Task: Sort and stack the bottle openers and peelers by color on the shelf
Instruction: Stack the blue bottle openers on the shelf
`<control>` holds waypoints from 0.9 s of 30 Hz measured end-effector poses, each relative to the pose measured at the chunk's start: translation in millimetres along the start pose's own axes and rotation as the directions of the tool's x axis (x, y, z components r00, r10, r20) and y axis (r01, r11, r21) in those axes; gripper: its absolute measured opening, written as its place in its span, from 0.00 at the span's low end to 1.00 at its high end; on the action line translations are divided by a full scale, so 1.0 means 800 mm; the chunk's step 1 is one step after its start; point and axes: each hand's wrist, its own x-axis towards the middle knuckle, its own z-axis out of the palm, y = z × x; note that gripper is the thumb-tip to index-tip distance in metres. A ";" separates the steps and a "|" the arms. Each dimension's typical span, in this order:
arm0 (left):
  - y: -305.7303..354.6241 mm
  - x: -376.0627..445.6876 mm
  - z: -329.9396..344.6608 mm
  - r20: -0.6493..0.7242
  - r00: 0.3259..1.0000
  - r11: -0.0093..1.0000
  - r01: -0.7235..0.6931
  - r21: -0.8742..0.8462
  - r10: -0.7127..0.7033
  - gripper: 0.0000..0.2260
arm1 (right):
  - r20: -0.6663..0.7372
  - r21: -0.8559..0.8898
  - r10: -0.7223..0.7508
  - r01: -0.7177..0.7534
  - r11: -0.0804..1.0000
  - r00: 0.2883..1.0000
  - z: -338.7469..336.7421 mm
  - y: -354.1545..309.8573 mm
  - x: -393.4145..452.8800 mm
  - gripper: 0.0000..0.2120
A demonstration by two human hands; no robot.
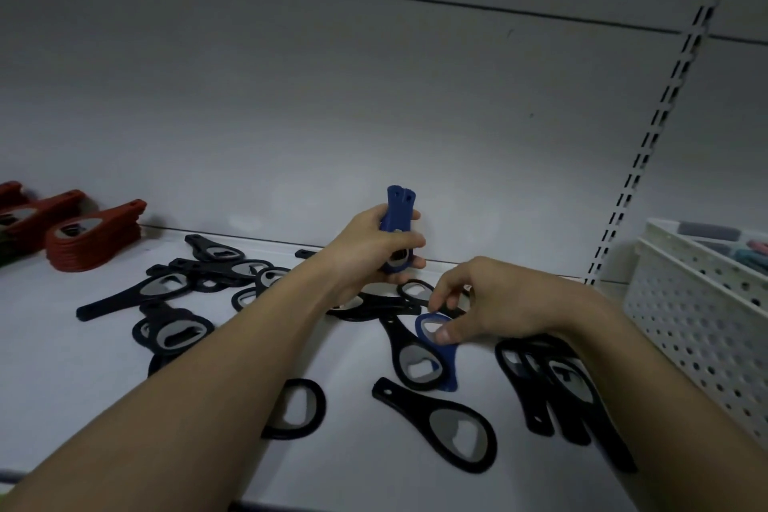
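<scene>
My left hand (374,254) grips a small upright stack of blue bottle openers (398,216) above the back of the white shelf (75,378). My right hand (486,299) pinches the head of another blue opener (444,362) that lies partly on the shelf among black ones. Several black openers (449,424) are scattered across the shelf, under and around both arms. Stacks of red openers (89,241) stand at the far left by the back wall.
A white perforated plastic basket (698,328) with dark items inside stands at the right. A slotted shelf upright (648,145) runs up the back wall on the right. The shelf's front edge lies at the bottom left.
</scene>
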 end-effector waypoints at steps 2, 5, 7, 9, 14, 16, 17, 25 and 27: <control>-0.001 0.000 0.000 0.012 1.000 1.000 0.005 0.015 -0.005 0.14 | -0.006 -0.021 -0.007 0.007 1.000 1.000 0.001 0.001 0.002 0.14; 0.000 0.001 0.000 0.004 1.000 1.000 0.006 0.009 -0.006 0.14 | -0.009 0.111 -0.031 0.031 0.993 0.999 -0.002 0.004 0.001 0.08; 0.002 0.000 0.000 -0.008 1.000 1.000 0.009 -0.023 -0.010 0.10 | -0.033 0.281 -0.026 0.034 0.959 0.999 -0.010 0.006 -0.003 0.06; 0.005 -0.002 0.001 0.002 1.000 0.999 0.006 -0.031 -0.006 0.07 | -0.118 0.431 -0.008 0.059 0.901 0.993 -0.020 0.008 -0.009 0.05; 0.010 -0.011 0.008 0.097 0.995 0.999 0.022 0.047 -0.026 0.17 | -0.368 0.655 0.051 0.220 0.723 0.928 -0.030 0.011 -0.012 0.04; 0.011 -0.014 0.012 0.176 0.983 0.997 0.030 0.073 -0.042 0.21 | -0.413 0.691 0.056 0.273 0.669 0.909 -0.027 0.009 -0.008 0.04; 0.012 -0.017 0.014 0.224 0.973 0.996 0.033 0.081 -0.051 0.22 | -0.433 0.703 0.064 0.293 0.648 0.899 -0.025 0.007 -0.007 0.03; 0.012 -0.018 0.016 0.257 0.966 0.999 -0.003 0.048 -0.010 0.15 | -0.486 0.720 0.146 0.300 0.626 0.861 -0.022 0.008 -0.003 0.07; 0.013 -0.014 0.014 0.172 0.985 1.000 -0.012 0.007 0.011 0.14 | -0.478 0.738 0.187 0.277 0.616 0.858 -0.023 0.009 -0.003 0.13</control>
